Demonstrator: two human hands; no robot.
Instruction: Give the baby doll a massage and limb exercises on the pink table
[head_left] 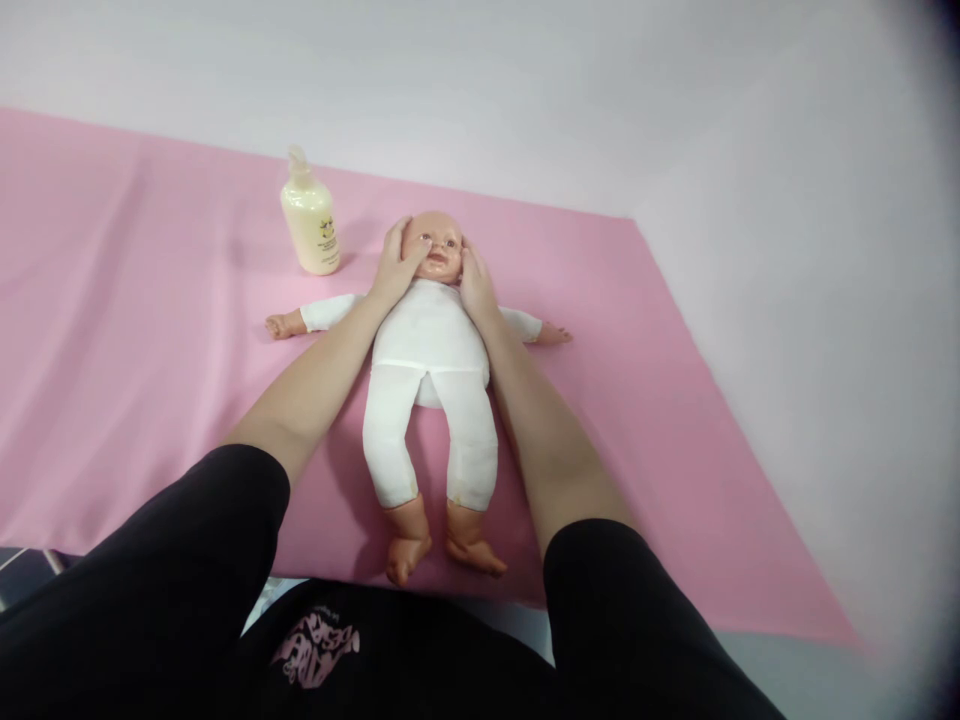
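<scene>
A baby doll [430, 325] with a white cloth body lies on its back, its head away from me and its feet towards me. My left hand [397, 265] rests along the left side of the doll's head [433, 225], fingers stretched out and thumb on the cheek near the nose. Against the other side of the face lies my right hand [477, 280], its fingers extended along the cheek and ear. Both hands touch the head without closing around it. The doll's arms spread out to the sides beyond my forearms.
A pale yellow pump bottle [311, 225] stands to the left of the doll's head. Pink cloth [637, 400] covers the table, with folds on the left. A white wall [480, 90] rises behind the table and along its right side.
</scene>
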